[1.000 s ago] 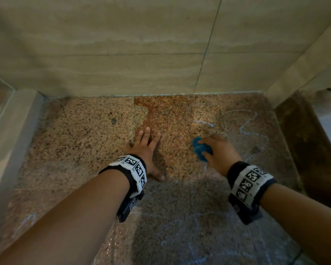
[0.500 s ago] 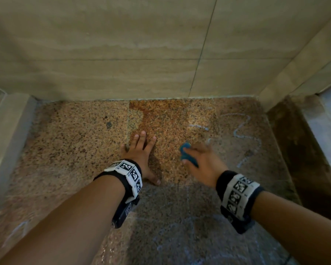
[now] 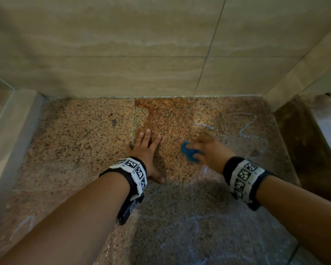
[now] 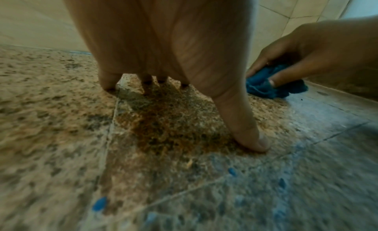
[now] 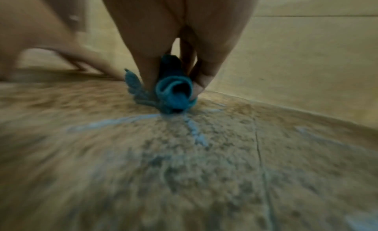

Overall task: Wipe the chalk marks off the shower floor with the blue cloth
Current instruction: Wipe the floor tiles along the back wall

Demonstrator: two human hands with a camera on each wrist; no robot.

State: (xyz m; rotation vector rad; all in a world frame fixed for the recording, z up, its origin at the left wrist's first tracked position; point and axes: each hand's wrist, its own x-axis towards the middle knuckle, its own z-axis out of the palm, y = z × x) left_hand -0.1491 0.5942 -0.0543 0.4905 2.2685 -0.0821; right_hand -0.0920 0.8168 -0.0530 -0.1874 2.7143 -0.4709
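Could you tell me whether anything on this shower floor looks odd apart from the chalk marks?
Yes: a rust-orange stain runs from the back wall down the floor toward the left hand, much more saturated than the speckled stone around it. The right hand holds the cloth beside it.

The blue cloth (image 3: 189, 153) is a small, bunched-up wad of dark teal fabric, pressed down on the shower floor (image 3: 80, 142) under the curled fingers of the right hand (image 3: 208, 150); one rolled fold shows at its near side in the right wrist view (image 5: 174, 92). The floor is speckled brown-orange stone slabs with a rust-coloured stain near the back wall. The chalk marks (image 3: 250, 131) are pale blue: a wavy line to the right of the cloth, a short stroke just beyond it, and faint, smeared lines on the darker near slab (image 3: 180, 243).
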